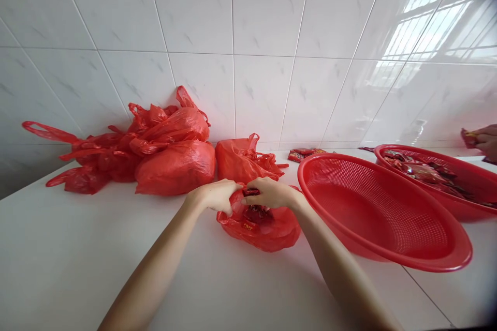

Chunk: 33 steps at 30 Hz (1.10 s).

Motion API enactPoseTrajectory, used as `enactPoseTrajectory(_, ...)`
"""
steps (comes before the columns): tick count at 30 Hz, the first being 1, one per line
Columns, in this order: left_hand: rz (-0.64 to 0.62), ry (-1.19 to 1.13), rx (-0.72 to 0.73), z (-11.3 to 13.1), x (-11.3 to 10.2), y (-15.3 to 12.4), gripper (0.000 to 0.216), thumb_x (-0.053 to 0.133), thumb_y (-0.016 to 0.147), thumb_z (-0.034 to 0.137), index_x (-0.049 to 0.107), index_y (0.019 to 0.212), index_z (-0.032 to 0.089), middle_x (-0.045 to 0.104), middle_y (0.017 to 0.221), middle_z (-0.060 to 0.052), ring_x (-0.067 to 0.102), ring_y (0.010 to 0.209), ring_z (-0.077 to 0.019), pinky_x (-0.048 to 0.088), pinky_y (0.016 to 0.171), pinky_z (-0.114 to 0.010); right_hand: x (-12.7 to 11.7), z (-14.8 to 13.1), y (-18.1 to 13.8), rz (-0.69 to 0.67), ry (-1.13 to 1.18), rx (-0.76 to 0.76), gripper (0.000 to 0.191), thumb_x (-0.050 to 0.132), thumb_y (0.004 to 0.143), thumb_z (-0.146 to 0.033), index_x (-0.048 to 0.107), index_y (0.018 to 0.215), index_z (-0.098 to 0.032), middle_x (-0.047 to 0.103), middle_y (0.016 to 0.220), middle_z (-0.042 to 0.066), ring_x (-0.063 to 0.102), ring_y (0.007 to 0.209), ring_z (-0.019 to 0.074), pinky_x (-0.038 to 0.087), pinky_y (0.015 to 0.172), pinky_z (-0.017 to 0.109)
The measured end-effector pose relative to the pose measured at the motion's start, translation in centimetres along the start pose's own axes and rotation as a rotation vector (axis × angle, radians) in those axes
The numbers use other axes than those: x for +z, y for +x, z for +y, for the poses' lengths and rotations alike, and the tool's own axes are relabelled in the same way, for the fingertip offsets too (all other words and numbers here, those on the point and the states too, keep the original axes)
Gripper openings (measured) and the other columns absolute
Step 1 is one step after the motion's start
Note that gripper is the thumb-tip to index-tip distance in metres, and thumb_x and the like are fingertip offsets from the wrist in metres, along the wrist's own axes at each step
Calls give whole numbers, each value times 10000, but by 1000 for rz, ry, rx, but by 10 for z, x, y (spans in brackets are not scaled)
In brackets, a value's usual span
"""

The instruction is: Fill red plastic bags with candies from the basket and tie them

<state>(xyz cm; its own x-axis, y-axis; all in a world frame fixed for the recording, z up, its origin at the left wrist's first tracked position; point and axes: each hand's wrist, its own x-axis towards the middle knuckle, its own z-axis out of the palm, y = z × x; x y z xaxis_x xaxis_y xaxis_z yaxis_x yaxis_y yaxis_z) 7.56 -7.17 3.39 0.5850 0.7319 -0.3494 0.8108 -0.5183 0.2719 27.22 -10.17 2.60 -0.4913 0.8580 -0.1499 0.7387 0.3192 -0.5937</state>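
Note:
A small red plastic bag [264,230] lies on the white counter [77,248] in front of me, with dark red wrapped sweets showing through it. My left hand [217,195] is closed on the bag's top at its left side. My right hand [269,192] pinches the bag's top at the right, fingers closed around the bunched plastic. The two hands almost touch above the bag's mouth.
Several tied red bags [171,150] are piled against the tiled wall at the back left. An empty red perforated basket [388,217] tilts at my right; behind it a second red basket [458,178] holds wrapped sweets. Another person's hand [485,142] holds a sweet at the far right.

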Motion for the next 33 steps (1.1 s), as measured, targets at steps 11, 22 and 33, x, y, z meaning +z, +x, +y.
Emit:
enactPoseTrajectory(11,-10,-51,-13,5,-6,-8,874,675,599,189,469,1442,294,689,1185,-52,690,947,-249,506,673,-247,-17,-4,-29,146,-102,15,382,623,847,-535,675,1061,-223,660,1083,88,565,1056,263,434,778,321)
enactPoseTrajectory(22,121,-84,-131,-22,-21,-26,1000,586,606,134,286,1554,246,712,1007,-52,687,837,-224,459,607,-244,-27,1,-47,185,-250,186,382,628,848,-425,659,1176,-232,607,1207,121,521,1155,300,444,872,371)
enactPoseTrajectory(33,204,-68,-173,-30,-31,-43,350,576,598,155,491,930,220,568,756,-7,582,676,-192,386,553,-243,-18,15,-29,-137,-148,111,590,691,786,-472,576,1362,-411,481,1477,49,429,1354,342,466,909,380)
